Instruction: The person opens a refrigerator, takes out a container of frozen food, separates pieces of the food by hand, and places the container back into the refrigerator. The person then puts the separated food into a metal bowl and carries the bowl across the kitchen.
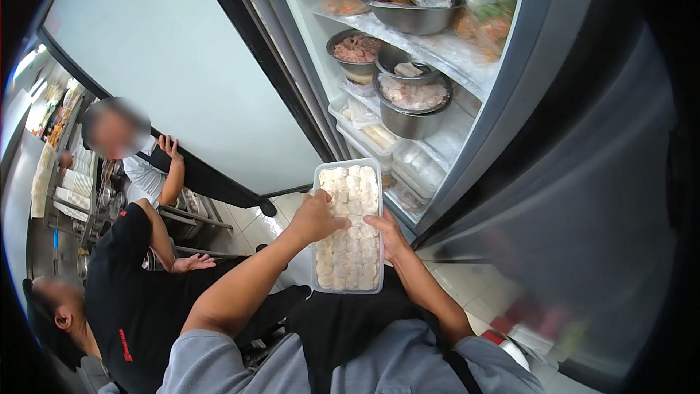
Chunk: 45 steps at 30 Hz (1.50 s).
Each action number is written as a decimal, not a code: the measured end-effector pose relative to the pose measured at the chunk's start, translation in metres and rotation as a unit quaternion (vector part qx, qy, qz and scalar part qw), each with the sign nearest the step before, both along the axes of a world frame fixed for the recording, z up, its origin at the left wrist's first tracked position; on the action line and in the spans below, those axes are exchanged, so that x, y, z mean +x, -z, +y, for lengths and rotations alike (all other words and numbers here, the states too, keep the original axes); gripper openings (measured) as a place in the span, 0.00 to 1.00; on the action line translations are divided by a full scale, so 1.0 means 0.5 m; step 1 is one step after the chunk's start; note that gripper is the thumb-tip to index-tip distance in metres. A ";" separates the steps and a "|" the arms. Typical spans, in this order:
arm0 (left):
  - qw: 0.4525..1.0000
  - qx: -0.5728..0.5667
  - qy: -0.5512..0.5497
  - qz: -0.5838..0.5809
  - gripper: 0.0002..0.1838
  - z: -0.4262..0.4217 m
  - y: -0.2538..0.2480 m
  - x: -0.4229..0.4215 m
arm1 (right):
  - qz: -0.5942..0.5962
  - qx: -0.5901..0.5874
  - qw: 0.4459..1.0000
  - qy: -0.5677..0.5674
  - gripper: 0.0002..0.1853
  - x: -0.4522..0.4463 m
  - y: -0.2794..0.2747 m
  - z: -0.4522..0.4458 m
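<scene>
A clear plastic container packed with rows of pale, lumpy pieces of food, which look like dumplings, is held in front of my body. My left hand is curled over its left rim, with the thumb lying across the pieces. On the opposite side, my right hand grips the wall, its thumb over the rim and its other fingers hidden behind and below. The container is tilted so that its whole top faces me. Just beyond it stands an open refrigerator, its shelves holding food.
Metal bowls of raw minced meat and lidded plastic boxes fill the shelves. The wide refrigerator door stands open at left. One person has a hand on its edge; another person in black is close at my left.
</scene>
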State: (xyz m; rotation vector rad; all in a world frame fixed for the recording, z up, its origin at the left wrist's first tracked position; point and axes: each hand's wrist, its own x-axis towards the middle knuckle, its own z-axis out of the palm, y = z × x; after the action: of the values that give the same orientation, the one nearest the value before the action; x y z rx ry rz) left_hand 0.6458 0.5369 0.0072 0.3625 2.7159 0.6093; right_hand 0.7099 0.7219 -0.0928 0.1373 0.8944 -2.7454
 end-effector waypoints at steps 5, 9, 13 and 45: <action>0.999 0.015 -0.021 0.023 0.46 0.004 0.009 0.012 | 0.004 -0.011 1.000 -0.001 0.33 0.000 0.006 0.005; 0.999 0.000 -0.048 0.011 0.46 0.014 -0.013 0.017 | -0.002 -0.002 1.000 0.002 0.33 0.001 0.007 0.009; 0.999 0.027 -0.039 -0.007 0.50 0.009 -0.002 0.007 | -0.002 -0.015 1.000 0.001 0.32 -0.001 0.015 0.006; 0.953 -0.039 -0.267 0.137 0.23 0.056 0.387 0.164 | -0.117 0.073 0.990 0.029 0.34 0.174 0.302 -0.076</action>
State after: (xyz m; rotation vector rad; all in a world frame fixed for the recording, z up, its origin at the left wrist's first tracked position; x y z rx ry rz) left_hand 0.7277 0.5648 -0.1862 -0.3542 3.1088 0.6180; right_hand 0.7970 0.6839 -0.2437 0.5085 1.0370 -2.6421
